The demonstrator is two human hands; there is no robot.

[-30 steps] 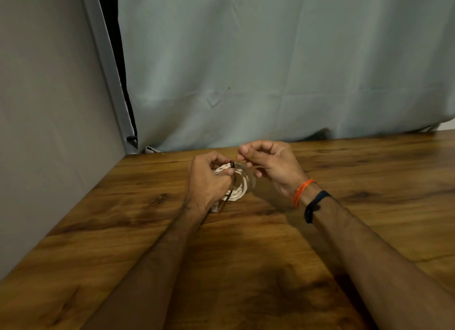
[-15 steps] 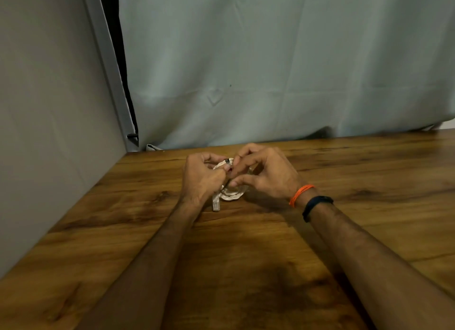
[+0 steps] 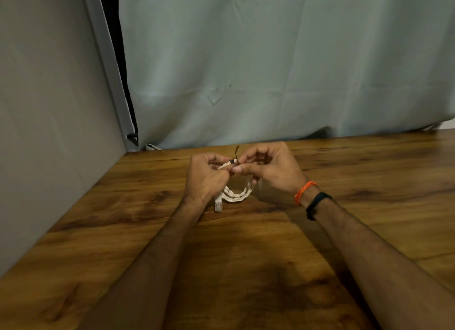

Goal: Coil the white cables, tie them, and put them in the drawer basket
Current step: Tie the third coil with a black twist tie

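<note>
The white cable (image 3: 236, 195) was already wound into a small coil and was held just above the tabletop (image 3: 246, 268), near its far edge, between the two hands. The left hand (image 3: 205, 179) had its fingers curled around the left side of the coil, and one plug end (image 3: 218, 205) hung down below this hand. The right hand (image 3: 272, 168) pinched a thin dark tie (image 3: 235, 157) at the top of the coil, with one short end of the tie standing up above the fingers.

The cable looked light and soft, with a twisted surface, so I judged that the loops could spring open if the grip became loose. The best place to hold seemed to be across all loops together, close to the tie, and not at the plug, which may be fragile. The tie appeared thin and easy to bend, but also easy to slip from the fingertips.

No brand, label or writing could be read on the cable or the tie. The drawer basket was not in view.
</note>
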